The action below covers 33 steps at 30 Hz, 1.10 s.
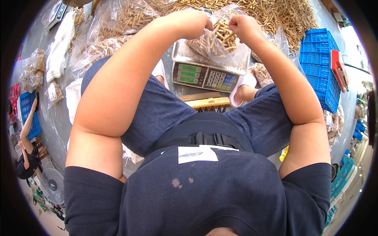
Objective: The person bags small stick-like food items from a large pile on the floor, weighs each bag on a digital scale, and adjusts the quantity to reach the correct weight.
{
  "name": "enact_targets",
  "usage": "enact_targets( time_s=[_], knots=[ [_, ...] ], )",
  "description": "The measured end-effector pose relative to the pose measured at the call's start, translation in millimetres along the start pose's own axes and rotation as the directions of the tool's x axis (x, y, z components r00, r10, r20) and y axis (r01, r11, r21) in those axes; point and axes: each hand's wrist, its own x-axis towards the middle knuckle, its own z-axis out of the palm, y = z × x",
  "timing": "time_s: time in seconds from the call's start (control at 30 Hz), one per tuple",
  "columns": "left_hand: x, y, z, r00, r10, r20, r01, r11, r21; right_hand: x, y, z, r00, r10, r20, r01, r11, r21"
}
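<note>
A clear plastic bag point(203, 44) of short tan stick-like pieces, perhaps dried roots, lies open on a digital scale's point(183, 53) speckled metal pan. At the bag's left rim, my left hand point(195, 25) pinches the plastic. My right hand point(246, 28) has its fingertips curled together at the opposite rim, seemingly on the film; its grip is partly hidden. Loose pieces point(226, 32) show in the bag's mouth between both hands. The scale's green displays are lit, with the keypad beside them, facing me.
Beyond the scale spreads a large heap of loose pieces point(289, 17). Filled bags point(103, 47) lie at left, near a white sack point(60, 44). A blue plastic crate point(319, 67) stands at right. A wooden stool edge point(206, 102) is below the scale. Another person sits far left.
</note>
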Motion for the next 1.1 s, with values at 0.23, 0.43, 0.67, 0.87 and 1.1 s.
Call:
enact_targets(
  time_s=[0.23,0.43,0.67,0.87,1.1],
  knots=[
    [-20.7,5.5,-16.7,0.999,-0.014,-0.039,0.018,0.995,0.095,2.6,-4.6,-42.0,0.998,-0.047,0.034,0.038,0.974,0.225],
    [-71.0,31.7,-59.5,0.994,0.027,0.11,-0.026,1.0,-0.009,79.3,120.7,-83.5,0.965,0.257,-0.048,-0.248,0.957,0.149],
    [-37.8,38.5,-80.2,0.976,0.014,0.218,-0.025,0.999,0.047,139.5,266.4,32.8,0.832,0.5,0.241,-0.502,0.863,-0.055],
    [13.1,23.5,-72.7,0.874,-0.208,0.439,0.204,0.977,0.057,168.5,295.1,109.2,0.926,-0.094,0.365,0.314,0.727,-0.61],
    [44.7,21.0,-60.3,0.887,-0.157,0.435,0.177,0.984,-0.006,219.3,325.1,148.8,0.994,-0.102,0.05,0.111,0.963,-0.244]
  ],
)
